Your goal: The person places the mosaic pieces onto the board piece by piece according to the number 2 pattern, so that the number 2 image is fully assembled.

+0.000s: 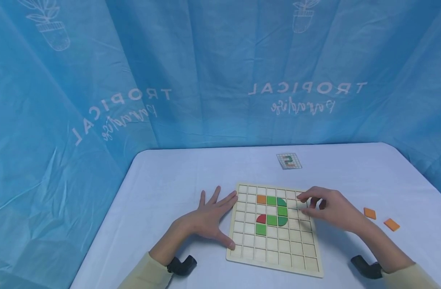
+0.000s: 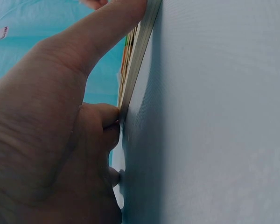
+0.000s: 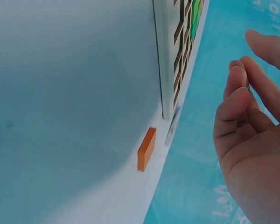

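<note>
Right of the grid board point(image 1: 296, 247), two loose orange tiles point(image 1: 369, 213) sit way closer to the right hand point(image 1: 330, 206), thumb and fingers apart, looks empty; left hand point(image 1: 207, 218)'s splayed against the board's left edge.

A creased blue curtain of thin fabric point(image 1: 220, 68), bearing mirrored white "TROPICAL Paradise" lettering point(image 1: 307, 88) and white potted-plant outlines point(image 1: 303, 19), hangs beyond the left hand point(image 1: 209, 220) and right hand point(image 1: 332, 206); a white cloth-covered table point(image 1: 350, 164) with rounded far corners spreads beneath them.
</note>
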A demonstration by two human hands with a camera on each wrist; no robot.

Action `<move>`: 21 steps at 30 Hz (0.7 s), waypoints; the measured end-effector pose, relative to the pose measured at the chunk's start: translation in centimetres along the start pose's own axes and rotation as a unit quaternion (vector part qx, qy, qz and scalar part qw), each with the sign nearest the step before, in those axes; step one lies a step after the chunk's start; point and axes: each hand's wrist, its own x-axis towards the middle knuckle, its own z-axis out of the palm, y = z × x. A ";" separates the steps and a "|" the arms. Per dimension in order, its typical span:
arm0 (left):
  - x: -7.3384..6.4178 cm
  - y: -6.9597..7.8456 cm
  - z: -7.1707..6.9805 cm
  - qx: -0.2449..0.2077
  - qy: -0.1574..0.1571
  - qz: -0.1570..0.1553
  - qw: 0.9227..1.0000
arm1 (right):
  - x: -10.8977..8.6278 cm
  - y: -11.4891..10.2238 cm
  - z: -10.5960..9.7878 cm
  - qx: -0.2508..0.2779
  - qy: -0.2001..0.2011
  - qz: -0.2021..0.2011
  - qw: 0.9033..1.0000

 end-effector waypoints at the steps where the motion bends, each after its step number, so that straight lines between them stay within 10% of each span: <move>1: 0.0 0.0 0.0 0.001 0.000 0.000 1.000 | -0.1 0.2 -0.1 0.002 0.002 0.002 1.000; 21: 0.0 0.0 0.0 -0.003 0.003 0.005 1.000 | -0.9 5.3 -1.5 -0.002 0.030 0.082 0.996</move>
